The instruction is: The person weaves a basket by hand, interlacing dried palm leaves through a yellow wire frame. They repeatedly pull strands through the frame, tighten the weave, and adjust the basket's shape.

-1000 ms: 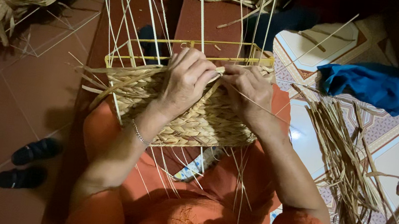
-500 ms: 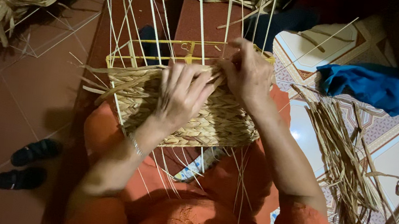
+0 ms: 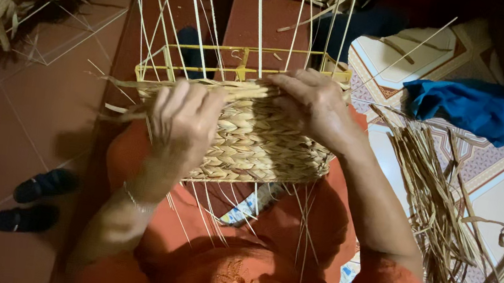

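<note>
The basket (image 3: 252, 141) on my lap is tan braided straw on a yellow wire frame (image 3: 236, 54). My clothes (image 3: 249, 274) are orange; far right lies blue cloth (image 3: 464, 109); near left, black sandals (image 3: 36, 199).
</note>
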